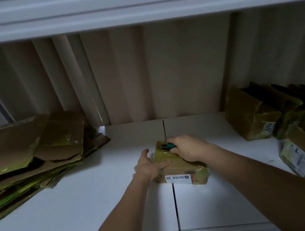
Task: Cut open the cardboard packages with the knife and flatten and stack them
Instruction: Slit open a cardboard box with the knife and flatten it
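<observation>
Spreading away from the gripped package, the white shelf (81, 203) carries the whole job. Well to the left of the hands lies the stack of flattened cardboard (27, 156), work I judge done; to their right wait several taped boxes (253, 118), still sealed or half open. Between both hands sits the small package (179, 169): the left hand (148, 166) clasps its near-left edge, thumb on top, while the right hand (189, 149) closes round the green-handled knife (168, 146) at the far top edge.
</observation>
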